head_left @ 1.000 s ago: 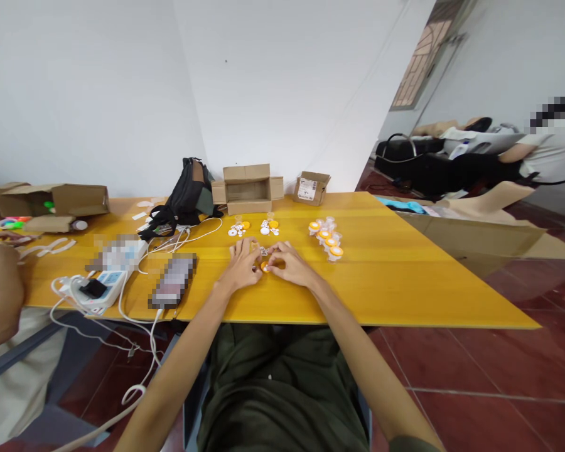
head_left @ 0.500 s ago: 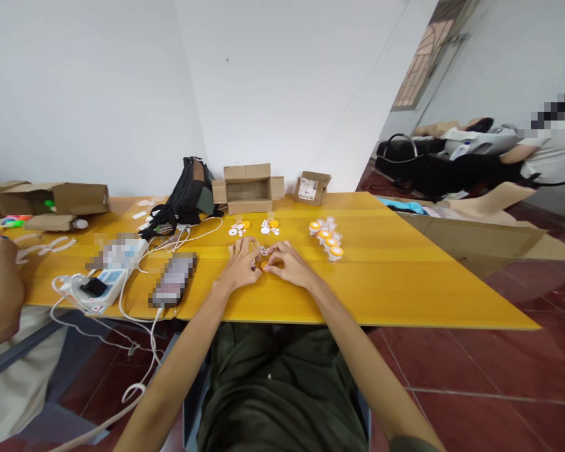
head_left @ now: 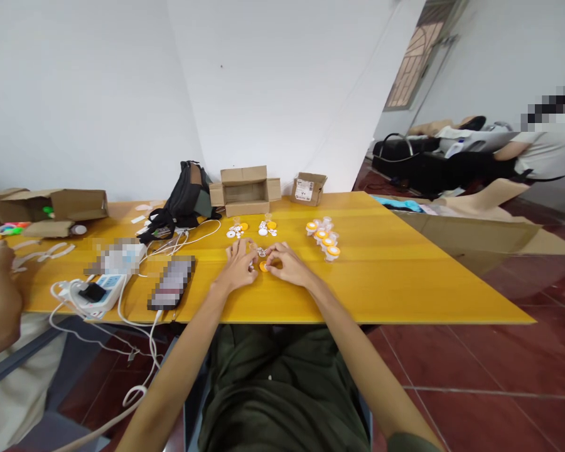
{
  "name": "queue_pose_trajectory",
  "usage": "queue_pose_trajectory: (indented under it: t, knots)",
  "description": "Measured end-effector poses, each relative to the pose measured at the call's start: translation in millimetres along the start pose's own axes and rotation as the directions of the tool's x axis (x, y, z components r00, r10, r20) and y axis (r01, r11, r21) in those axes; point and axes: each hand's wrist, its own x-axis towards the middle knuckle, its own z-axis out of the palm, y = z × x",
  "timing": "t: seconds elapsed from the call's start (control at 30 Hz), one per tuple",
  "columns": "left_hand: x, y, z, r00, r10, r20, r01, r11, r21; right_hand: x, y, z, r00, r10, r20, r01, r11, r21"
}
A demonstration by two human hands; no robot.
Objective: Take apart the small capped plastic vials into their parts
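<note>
The left hand curls half closed at a white piece, grip unclear. Between the hands, the orange cap meets the right hand's nearly pinched fingertips, hold uncertain. Neither hand has shifted much, suggesting unbroken fine work.

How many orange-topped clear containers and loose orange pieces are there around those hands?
Orange-topped clear containers: 4
Loose orange pieces: 3, one by the right hand
Total: 7
</note>
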Motion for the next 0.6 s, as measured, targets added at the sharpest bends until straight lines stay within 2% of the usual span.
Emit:
queue_pose_trajectory:
  t: [0.2,0.3,0.43,0.6]
  knots:
    - [0.2,0.9,-1.7,1.000,0.010,-0.005,-0.010,1.000,-0.007,1.8,-0.7,-1.0,1.000,0.014,-0.028,-0.011,0.997,0.074]
    - [0.5,2.3,-2.6,1.000,-0.002,-0.003,0.002,1.000,-0.002,3.3,0.7,-1.6,0.996,0.031,-0.086,-0.022,0.995,0.098]
    - [0.6,3.7,-3.4,1.000,-0.012,-0.002,0.012,1.000,-0.004,3.6,7.7,-0.3,0.978,0.091,-0.188,-0.080,0.995,0.067]
    - [0.5,3.6,-2.7,1.000,0.001,0.009,-0.001,1.000,-0.013,1.5,13.5,4.7,0.977,0.116,-0.180,-0.119,0.993,-0.007]
